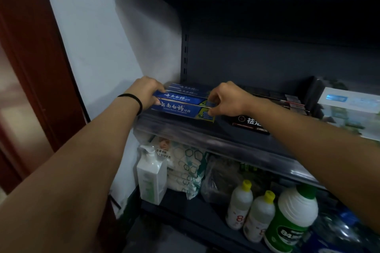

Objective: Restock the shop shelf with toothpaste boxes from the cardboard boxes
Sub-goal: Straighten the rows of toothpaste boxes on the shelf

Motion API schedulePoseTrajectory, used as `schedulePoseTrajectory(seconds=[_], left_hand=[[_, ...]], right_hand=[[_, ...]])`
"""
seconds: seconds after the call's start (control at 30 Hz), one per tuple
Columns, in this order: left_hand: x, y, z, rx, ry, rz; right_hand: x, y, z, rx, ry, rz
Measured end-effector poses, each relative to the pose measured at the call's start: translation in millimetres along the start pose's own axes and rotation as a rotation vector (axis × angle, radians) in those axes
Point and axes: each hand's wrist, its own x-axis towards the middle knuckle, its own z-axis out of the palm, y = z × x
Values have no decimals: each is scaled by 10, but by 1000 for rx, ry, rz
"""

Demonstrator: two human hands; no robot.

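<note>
1. Shelf (185,127): dark grey metal, front lip running from 9 o'clock down toward 4 o'clock of the view. A second shelf sits above, at 12 o'clock.
2. Blue boxes (181,107): toothpaste cartons, blue with white script and a green-yellow patch at the right end. They lie flat and lengthwise along the left end of the shelf, stacked and in rows front to back. At least two more show behind the front pair.
3. Left hand (147,91): at the left end of the front blue boxes, fingers curled over the end of the upper one. Grip closed on that box end. Black band (133,98) on the wrist.
4. Right hand (225,98): at the right end of the same boxes, thumb and fingertips pinching the green-yellow ends. Narrow grip, holding the boxes.
5. Black boxes (249,124): dark cartons with white characters, just beside the blue boxes at their 3 o'clock, partly hidden by the right forearm. More dark cartons behind them.
6. Pale carton (347,109): at 3 o'clock on the same shelf, blurred; print unreadable.
7. Shelf below, 6 o'clock: white pump bottle (151,178), white hexagon-print packs (189,168), two white bottles with yellow caps (249,209), a white-and-green bottle with green cap (292,215).
8. White wall (92,37) at 10 o'clock; red-brown door frame (30,57) at 9 o'clock.
</note>
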Motion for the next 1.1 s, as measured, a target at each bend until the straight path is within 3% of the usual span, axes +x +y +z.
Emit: schedulePoseTrajectory(seconds=[0.5,1.1], left_hand=[[126,-116,291,15,-51,-73],[70,-132,210,119,-38,-33]], right_hand=[[160,130,302,-134,-3,-48],[152,29,268,-180,0,-57]])
